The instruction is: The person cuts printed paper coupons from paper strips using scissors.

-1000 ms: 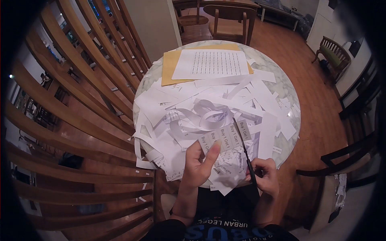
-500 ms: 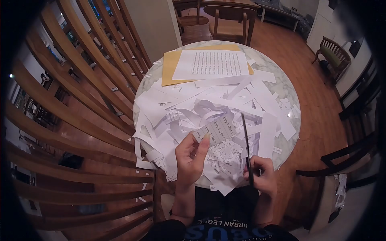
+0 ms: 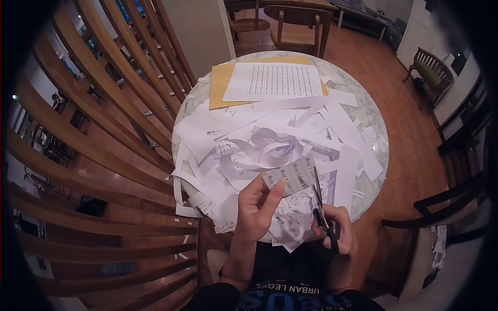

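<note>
My left hand (image 3: 259,207) pinches a small piece of printed paper (image 3: 294,177) between thumb and fingers. Rows of "Buy 1 Get 1" run across it. Black scissors (image 3: 320,212) are gripped in my right hand (image 3: 338,230), with their blades pointing away from me and lying at the paper's right edge. Whether the blades have cut into it I cannot tell. Under both hands spreads a pile of small cut paper slips (image 3: 295,210), some with print. Long curled white paper strips (image 3: 244,155) lie just beyond the held piece.
A printed sheet (image 3: 275,82) rests on a yellow envelope (image 3: 220,93) at the far side of the round marble table (image 3: 371,111). A slatted wooden partition (image 3: 104,122) stands close on the left. Behind the table is a wooden chair (image 3: 298,33).
My left hand has moved right and slightly nearer me with the paper. The scissors have tilted and their blades have come to the paper's right edge.
</note>
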A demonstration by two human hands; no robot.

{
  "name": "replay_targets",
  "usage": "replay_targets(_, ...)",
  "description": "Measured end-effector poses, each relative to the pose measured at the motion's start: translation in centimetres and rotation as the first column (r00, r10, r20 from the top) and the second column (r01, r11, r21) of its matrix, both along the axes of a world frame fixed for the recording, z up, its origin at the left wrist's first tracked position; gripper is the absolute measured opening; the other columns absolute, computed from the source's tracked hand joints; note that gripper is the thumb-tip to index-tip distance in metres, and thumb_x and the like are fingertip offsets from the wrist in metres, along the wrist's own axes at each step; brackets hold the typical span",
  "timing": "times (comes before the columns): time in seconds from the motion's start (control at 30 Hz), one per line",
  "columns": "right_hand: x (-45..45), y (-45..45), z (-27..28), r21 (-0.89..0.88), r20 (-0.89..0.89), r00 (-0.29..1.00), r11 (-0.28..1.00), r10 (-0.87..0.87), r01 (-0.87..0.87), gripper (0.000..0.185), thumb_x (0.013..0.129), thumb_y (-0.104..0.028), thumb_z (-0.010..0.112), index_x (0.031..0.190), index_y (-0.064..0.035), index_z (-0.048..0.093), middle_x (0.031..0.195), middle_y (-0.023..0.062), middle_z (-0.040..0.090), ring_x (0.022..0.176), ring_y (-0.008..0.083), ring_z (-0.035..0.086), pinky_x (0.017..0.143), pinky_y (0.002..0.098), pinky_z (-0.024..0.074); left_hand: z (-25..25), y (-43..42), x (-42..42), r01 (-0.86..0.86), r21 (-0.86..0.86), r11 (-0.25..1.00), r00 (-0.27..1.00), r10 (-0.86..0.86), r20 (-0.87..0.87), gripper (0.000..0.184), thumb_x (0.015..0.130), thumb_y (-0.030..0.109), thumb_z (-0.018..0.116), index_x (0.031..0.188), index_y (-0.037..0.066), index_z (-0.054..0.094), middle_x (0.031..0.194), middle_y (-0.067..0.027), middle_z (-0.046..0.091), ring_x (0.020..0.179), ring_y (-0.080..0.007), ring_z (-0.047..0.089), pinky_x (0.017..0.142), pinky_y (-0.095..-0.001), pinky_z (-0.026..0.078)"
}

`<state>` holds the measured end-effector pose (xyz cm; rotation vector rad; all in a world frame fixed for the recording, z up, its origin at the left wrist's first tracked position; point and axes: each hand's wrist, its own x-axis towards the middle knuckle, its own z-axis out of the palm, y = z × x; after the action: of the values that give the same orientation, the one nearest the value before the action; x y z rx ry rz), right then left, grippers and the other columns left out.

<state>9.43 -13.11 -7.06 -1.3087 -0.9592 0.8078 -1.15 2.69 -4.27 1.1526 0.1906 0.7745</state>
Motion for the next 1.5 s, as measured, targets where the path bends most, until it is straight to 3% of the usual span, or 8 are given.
replay_targets(0.17, 0.02, -0.06, -0.21, -0.002, -0.007, 1.0, 1.0, -0.02, 0.02, 0.03, 0.056, -0.023, 0.069, 0.067, -0.0041, 0.047, 0.054, -0.0034, 0.047, 0.045, 0.0016, 0.037, 0.041, 0.018, 0.0238, 0.26, -0.13, -0.09, 0.056, 0.089, 0.995, 0.998, -0.052, -0.043, 0.01, 0.088, 0.006, 0.05, 0.09, -0.003, 0.053, 0.078, -0.0022, 0.058, 0.072, -0.0026, 0.049, 0.064, -0.0181, 0.04)
replay_targets(1.2, 0.15, -0.24, -0.11, 0.017, -0.029, 0.999, 1.0, -0.016, 0.016, 0.039, 0.058, -0.031, 0.074, 0.066, -0.0037, 0.048, 0.054, -0.0034, 0.047, 0.045, 0.0015, 0.037, 0.041, 0.0185, 0.023, 0.33, -0.5, 0.15, 0.032, 0.077, 0.996, 0.999, -0.029, -0.043, 0.012, 0.088, 0.007, 0.051, 0.091, -0.004, 0.054, 0.078, -0.0007, 0.058, 0.072, -0.0018, 0.048, 0.063, -0.0171, 0.039)
replay_targets(1.5, 0.22, -0.3, -0.02, -0.001, -0.023, 1.0, 1.0, -0.017, 0.017, 0.038, 0.058, -0.031, 0.074, 0.066, -0.0033, 0.049, 0.054, -0.0033, 0.046, 0.045, 0.0016, 0.037, 0.041, 0.0186, 0.0233, 0.13, -0.44, 0.22, 0.017, 0.096, 0.995, 0.998, -0.012, -0.055, 0.011, 0.088, 0.008, 0.052, 0.089, -0.003, 0.054, 0.076, 0.0008, 0.056, 0.068, -0.0003, 0.044, 0.058, -0.016, 0.036)
